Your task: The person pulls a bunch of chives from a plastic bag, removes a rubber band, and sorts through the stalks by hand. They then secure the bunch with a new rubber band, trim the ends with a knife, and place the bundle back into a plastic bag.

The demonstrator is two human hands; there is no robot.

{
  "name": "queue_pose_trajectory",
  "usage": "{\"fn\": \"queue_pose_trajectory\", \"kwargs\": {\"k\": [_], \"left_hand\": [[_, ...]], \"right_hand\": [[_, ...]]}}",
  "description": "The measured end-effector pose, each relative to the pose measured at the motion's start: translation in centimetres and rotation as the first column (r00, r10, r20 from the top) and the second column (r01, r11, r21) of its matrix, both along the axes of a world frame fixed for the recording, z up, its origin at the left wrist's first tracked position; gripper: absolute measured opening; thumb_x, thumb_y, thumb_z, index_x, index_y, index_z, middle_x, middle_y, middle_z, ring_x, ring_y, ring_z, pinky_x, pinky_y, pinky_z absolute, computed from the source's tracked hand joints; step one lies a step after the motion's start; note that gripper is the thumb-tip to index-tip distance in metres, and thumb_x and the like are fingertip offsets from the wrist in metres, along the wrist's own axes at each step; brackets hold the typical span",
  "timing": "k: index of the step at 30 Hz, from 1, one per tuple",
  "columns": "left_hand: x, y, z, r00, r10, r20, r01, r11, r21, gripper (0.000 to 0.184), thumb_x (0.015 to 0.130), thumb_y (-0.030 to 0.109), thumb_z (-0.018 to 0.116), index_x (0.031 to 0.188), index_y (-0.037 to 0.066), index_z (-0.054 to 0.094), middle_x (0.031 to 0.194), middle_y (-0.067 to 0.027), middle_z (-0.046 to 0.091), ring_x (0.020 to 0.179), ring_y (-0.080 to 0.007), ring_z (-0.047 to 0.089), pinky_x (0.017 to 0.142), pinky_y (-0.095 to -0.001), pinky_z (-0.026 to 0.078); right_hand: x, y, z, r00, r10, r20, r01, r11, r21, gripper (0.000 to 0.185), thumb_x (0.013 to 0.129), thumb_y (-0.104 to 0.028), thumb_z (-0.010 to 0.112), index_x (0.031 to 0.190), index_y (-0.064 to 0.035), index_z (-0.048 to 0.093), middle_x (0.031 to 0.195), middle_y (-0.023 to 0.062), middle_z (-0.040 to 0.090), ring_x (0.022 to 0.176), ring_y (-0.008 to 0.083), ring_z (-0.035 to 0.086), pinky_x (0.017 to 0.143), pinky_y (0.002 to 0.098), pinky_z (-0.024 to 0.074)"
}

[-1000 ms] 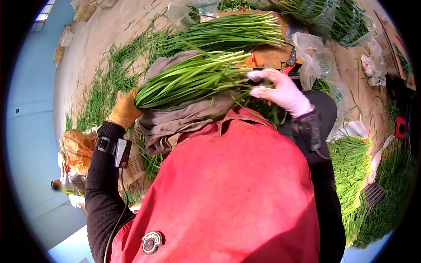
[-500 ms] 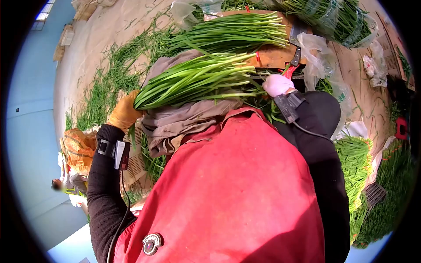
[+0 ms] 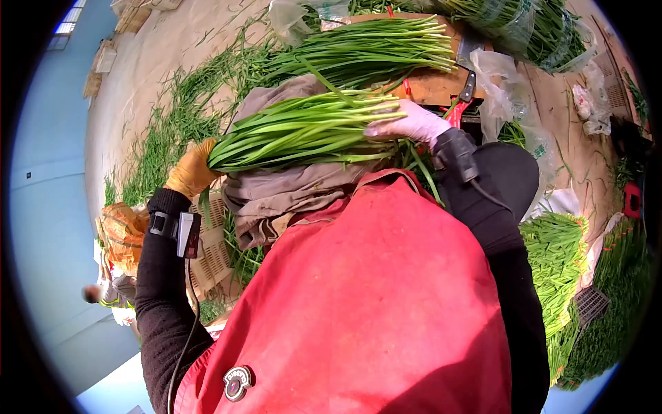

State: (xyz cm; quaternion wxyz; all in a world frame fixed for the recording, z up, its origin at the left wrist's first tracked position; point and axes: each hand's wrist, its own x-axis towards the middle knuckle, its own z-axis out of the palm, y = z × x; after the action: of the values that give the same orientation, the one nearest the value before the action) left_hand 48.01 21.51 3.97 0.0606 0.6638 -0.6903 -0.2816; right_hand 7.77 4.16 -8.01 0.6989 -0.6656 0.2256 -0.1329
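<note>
A loose bunch of garlic chives [image 3: 296, 134] lies across the grey-brown cloth [image 3: 276, 196] over my lap. My left hand [image 3: 192, 169], in an orange glove, is closed round the leafy tips at the left end. At the pale stalk ends my right hand [image 3: 408, 125], in a thin pinkish glove, is closed on the bunch; some fingers are hidden by the stalks. Just beyond lies a second pile of chives [image 3: 365, 48] on a brown board [image 3: 431, 86]. A black-handled knife [image 3: 469, 86] rests near my right hand, beside a red-handled tool [image 3: 456, 112].
Loose leaves [image 3: 172, 114] litter the floor at the left. Clear plastic bags [image 3: 500, 79] lie right of the board, and a wrapped bundle [image 3: 517, 27] sits at the back. More chives [image 3: 557, 262] are stacked at the right. Another person [image 3: 114, 290] is at far left.
My right hand has moved left and up from beside the stalks onto their ends, and its fingers have closed there. My left hand keeps its hold on the tips.
</note>
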Motion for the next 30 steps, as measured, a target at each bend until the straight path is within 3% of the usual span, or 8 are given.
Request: {"fn": "queue_pose_trajectory", "kwargs": {"k": [3, 7, 9, 14, 19, 23, 24, 30], "left_hand": [[0.3, 0.0, 0.4, 0.999, 0.011, 0.048, -0.011, 1.0, 0.012, 0.038, 0.075, 0.006, 0.074, 0.109, 0.006, 0.057, 0.094, -0.0139, 0.065, 0.086, -0.0284, 0.064, 0.075, -0.0326, 0.05], [-2.2, -0.3, 2.7, 0.993, -0.017, 0.119, 0.018, 1.0, -0.008, 0.04, 0.076, 0.009, 0.073, 0.113, 0.007, 0.057, 0.093, -0.0146, 0.065, 0.086, -0.0313, 0.064, 0.074, -0.0341, 0.05], [-2.1, -0.1, 2.7, 0.988, -0.018, 0.156, 0.023, 0.999, -0.027, 0.041, 0.076, 0.008, 0.073, 0.114, 0.007, 0.057, 0.094, -0.0148, 0.065, 0.088, -0.0311, 0.064, 0.075, -0.0343, 0.05], [-2.4, 0.3, 2.3, 0.996, -0.009, 0.084, 0.013, 0.998, -0.055, 0.03, 0.077, 0.004, 0.072, 0.104, 0.004, 0.058, 0.092, -0.0112, 0.064, 0.083, -0.0218, 0.062, 0.076, -0.0304, 0.049], [-0.6, 1.9, 0.5, 0.997, 0.075, 0.032, -0.074, 0.997, -0.036, 0.042, 0.075, 0.003, 0.074, 0.113, 0.004, 0.057, 0.099, -0.0146, 0.064, 0.091, -0.0263, 0.063, 0.08, -0.0313, 0.049], [-0.7, 2.3, 0.2, 0.993, 0.117, -0.001, -0.117, 0.992, -0.04, 0.042, 0.075, 0.003, 0.074, 0.113, 0.003, 0.057, 0.099, -0.0142, 0.065, 0.091, -0.024, 0.063, 0.079, -0.0309, 0.049], [-1.0, 2.4, 0.4, 0.994, 0.107, 0.029, -0.105, 0.993, -0.047, 0.043, 0.075, 0.004, 0.075, 0.114, 0.003, 0.056, 0.1, -0.014, 0.065, 0.091, -0.0248, 0.063, 0.08, -0.0312, 0.05], [-1.8, 2.2, 1.5, 0.984, 0.061, 0.167, -0.032, 0.985, -0.169, 0.041, 0.077, 0.013, 0.074, 0.114, 0.007, 0.058, 0.098, -0.0164, 0.066, 0.091, -0.033, 0.064, 0.076, -0.0338, 0.051]], "right_hand": [[2.0, 0.4, 3.2, 0.98, -0.106, -0.166, 0.052, 0.953, -0.3, 0.034, 0.082, -0.031, 0.073, 0.106, -0.0062, 0.07, 0.099, 0.0047, 0.07, 0.085, 0.0114, 0.061, 0.08, 0.0261, 0.0506], [4.4, 1.4, -2.4, 0.881, -0.473, 0.015, 0.473, 0.879, -0.062, 0.032, 0.083, -0.03, 0.072, 0.103, -0.0048, 0.071, 0.085, 0.0076, 0.071, 0.076, 0.0123, 0.062, 0.07, 0.0269, 0.0485], [3.9, 1.3, -2.1, 0.839, -0.526, -0.138, 0.472, 0.831, -0.295, 0.04, 0.085, -0.044, 0.063, 0.098, -0.0064, 0.07, 0.087, 0.0159, 0.069, 0.081, 0.0309, 0.066, 0.073, 0.0377, 0.0501], [-0.2, -0.3, -4.6, 0.778, -0.428, -0.459, 0.036, 0.761, -0.648, 0.038, 0.089, -0.036, 0.05, 0.091, -0.0017, 0.066, 0.087, 0.0243, 0.064, 0.083, 0.0417, 0.062, 0.072, 0.0492, 0.0489], [-6.5, -1.0, -4.0, 0.456, -0.167, -0.874, -0.286, 0.902, -0.322, 0.038, 0.078, -0.031, 0.064, 0.101, -0.0009, 0.068, 0.089, 0.0213, 0.068, 0.084, 0.0319, 0.066, 0.078, 0.0394, 0.0512], [-7.6, -0.8, -3.2, 0.926, -0.173, -0.337, 0.178, 0.984, -0.017, 0.027, 0.088, -0.02, 0.06, 0.108, -0.0024, 0.066, 0.091, 0.0145, 0.068, 0.086, 0.0228, 0.064, 0.081, 0.0325, 0.0485], [-6.7, -0.4, -1.0, 0.958, -0.2, -0.205, 0.139, 0.95, -0.279, 0.027, 0.09, -0.02, 0.059, 0.109, -0.0021, 0.065, 0.093, 0.0154, 0.067, 0.087, 0.0255, 0.063, 0.081, 0.033, 0.048], [2.1, 1.3, 1.2, 0.898, -0.11, -0.426, -0.084, 0.908, -0.41, 0.034, 0.092, -0.037, 0.055, 0.103, -0.0075, 0.067, 0.092, 0.0182, 0.066, 0.082, 0.0315, 0.062, 0.073, 0.0359, 0.0478]]}}
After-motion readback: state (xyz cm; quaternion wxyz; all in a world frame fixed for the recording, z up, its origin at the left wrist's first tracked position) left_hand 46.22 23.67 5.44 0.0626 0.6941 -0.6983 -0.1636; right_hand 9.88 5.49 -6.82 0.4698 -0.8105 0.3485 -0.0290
